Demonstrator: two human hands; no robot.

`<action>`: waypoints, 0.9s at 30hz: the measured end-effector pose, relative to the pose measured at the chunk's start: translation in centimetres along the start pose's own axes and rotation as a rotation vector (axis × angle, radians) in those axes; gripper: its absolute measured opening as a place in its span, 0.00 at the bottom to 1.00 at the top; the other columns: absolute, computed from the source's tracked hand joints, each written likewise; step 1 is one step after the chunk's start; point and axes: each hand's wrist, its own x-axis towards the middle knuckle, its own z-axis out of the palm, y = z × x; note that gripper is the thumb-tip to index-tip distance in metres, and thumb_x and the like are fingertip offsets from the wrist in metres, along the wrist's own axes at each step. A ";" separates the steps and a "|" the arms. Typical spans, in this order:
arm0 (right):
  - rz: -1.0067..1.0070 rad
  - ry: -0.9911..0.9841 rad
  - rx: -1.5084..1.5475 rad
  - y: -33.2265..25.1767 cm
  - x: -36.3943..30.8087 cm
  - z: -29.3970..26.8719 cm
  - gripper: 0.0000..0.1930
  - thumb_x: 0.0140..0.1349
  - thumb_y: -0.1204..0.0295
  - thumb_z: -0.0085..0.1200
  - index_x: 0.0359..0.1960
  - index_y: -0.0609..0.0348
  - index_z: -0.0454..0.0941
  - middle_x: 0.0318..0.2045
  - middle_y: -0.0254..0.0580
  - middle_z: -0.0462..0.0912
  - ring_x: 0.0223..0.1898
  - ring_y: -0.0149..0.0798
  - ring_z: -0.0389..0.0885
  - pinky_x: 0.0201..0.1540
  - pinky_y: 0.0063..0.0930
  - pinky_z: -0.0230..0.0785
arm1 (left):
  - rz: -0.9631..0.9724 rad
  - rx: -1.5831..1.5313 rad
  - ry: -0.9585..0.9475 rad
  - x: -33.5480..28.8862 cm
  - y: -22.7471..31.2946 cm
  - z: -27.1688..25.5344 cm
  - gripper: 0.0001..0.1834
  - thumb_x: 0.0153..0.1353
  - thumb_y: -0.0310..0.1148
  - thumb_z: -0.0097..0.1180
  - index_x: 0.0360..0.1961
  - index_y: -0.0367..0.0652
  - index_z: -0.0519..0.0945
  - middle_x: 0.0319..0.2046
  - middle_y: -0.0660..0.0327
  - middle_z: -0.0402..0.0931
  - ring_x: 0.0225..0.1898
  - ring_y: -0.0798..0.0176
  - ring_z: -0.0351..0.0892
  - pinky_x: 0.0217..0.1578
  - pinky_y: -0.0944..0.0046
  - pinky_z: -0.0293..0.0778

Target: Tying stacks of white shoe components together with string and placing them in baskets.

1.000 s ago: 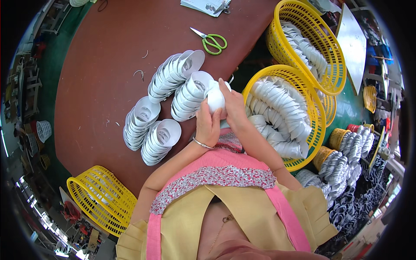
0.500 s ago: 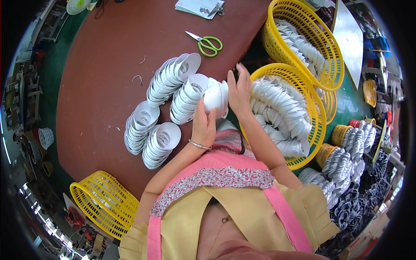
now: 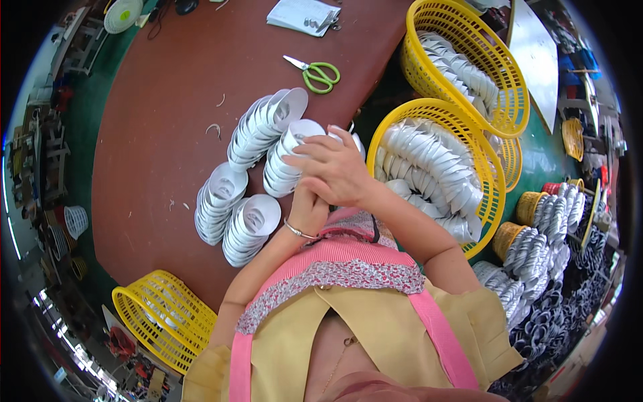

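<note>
My right hand [image 3: 338,167] reaches across over the white curved pieces, its fingers stretched and spread, with the thumb side against my left hand. Below it my left hand [image 3: 309,209] is curled closed. Its fingertips, and whatever they hold, are hidden under the right hand. Beyond the right fingers a bit of white piece [image 3: 359,145] shows. Just left of the hands stands a nested stack of white curved pieces [image 3: 281,164]. Three more such stacks are near it: a far one [image 3: 258,130], a left one [image 3: 221,194] and a near one [image 3: 251,228].
Green-handled scissors [image 3: 318,76] and papers [image 3: 301,15] lie farther back on the brown table [image 3: 154,167]. At right, yellow baskets [image 3: 499,194] hold many white pieces. Another yellow basket [image 3: 161,321] stands at lower left. Stacked pieces [image 3: 536,248] fill the far right.
My right hand has swung left from beside the white pieces to lie over them and my left hand. The left hand has drawn slightly nearer my body and curled up.
</note>
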 end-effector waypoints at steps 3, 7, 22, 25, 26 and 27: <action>0.213 -0.020 -0.026 6.0 -2.7 2.8 0.25 0.61 0.65 0.48 0.62 0.43 0.72 0.65 0.39 0.69 0.67 0.43 0.65 0.65 0.59 0.52 | -0.272 -0.377 -0.032 0.4 1.7 -0.3 0.20 0.69 0.24 0.45 0.61 0.32 0.64 0.52 0.50 0.72 0.54 0.60 0.73 0.56 0.63 0.66; 0.546 0.505 0.204 9.2 -4.6 1.7 0.21 0.63 0.62 0.48 0.59 0.43 0.76 0.62 0.39 0.73 0.66 0.45 0.67 0.66 0.54 0.51 | -0.162 -0.321 0.058 1.0 3.1 -0.6 0.21 0.70 0.24 0.46 0.62 0.32 0.62 0.52 0.54 0.71 0.53 0.65 0.70 0.56 0.66 0.66; 0.674 0.436 0.586 0.8 -3.1 2.6 0.19 0.64 0.65 0.59 0.49 0.68 0.76 0.41 0.53 0.82 0.44 0.43 0.82 0.48 0.35 0.71 | -0.329 -1.031 0.259 2.9 -3.5 2.4 0.19 0.70 0.28 0.49 0.60 0.35 0.66 0.55 0.58 0.71 0.56 0.64 0.71 0.59 0.62 0.66; 0.639 0.311 0.553 2.7 -2.2 4.5 0.16 0.63 0.65 0.60 0.44 0.66 0.78 0.35 0.54 0.84 0.38 0.48 0.84 0.43 0.38 0.72 | -0.328 -0.130 0.227 3.5 -6.4 1.1 0.21 0.67 0.29 0.53 0.60 0.37 0.67 0.54 0.54 0.68 0.53 0.59 0.72 0.59 0.62 0.65; 0.619 0.282 0.443 4.0 -1.8 5.3 0.15 0.62 0.64 0.60 0.42 0.65 0.79 0.32 0.55 0.84 0.36 0.51 0.85 0.40 0.39 0.73 | -0.254 0.046 0.271 3.2 -7.5 0.5 0.25 0.63 0.33 0.58 0.60 0.40 0.68 0.56 0.50 0.64 0.53 0.51 0.70 0.59 0.57 0.63; 0.618 0.277 0.445 5.2 -1.4 6.4 0.15 0.62 0.64 0.60 0.42 0.65 0.79 0.32 0.55 0.84 0.36 0.51 0.85 0.40 0.39 0.73 | -0.258 0.046 0.275 2.4 -8.5 -0.5 0.25 0.63 0.33 0.58 0.60 0.40 0.68 0.56 0.50 0.64 0.53 0.51 0.70 0.59 0.57 0.63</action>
